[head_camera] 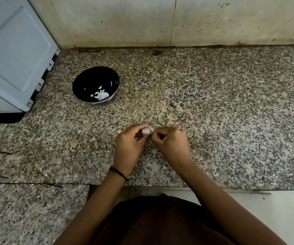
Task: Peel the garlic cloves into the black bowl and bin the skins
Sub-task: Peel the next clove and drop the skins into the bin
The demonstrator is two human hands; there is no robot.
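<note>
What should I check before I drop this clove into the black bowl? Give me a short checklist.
1. Grip: the left hand and right hand both pinch the garlic clove above the countertop: ok.
2. Skin fully off: fingers cover most of the clove: cannot tell.
3. The black bowl stands upright, mouth open: ok.
4. Way from the hands to the bowl free of things: ok.
5. Only peeled cloves in the bowl: one flat white piece may be skin: cannot tell.
6. A bin for skins within reach: none in view: cannot tell.

bowl [96,85] left, behind hands [149,144]
</note>
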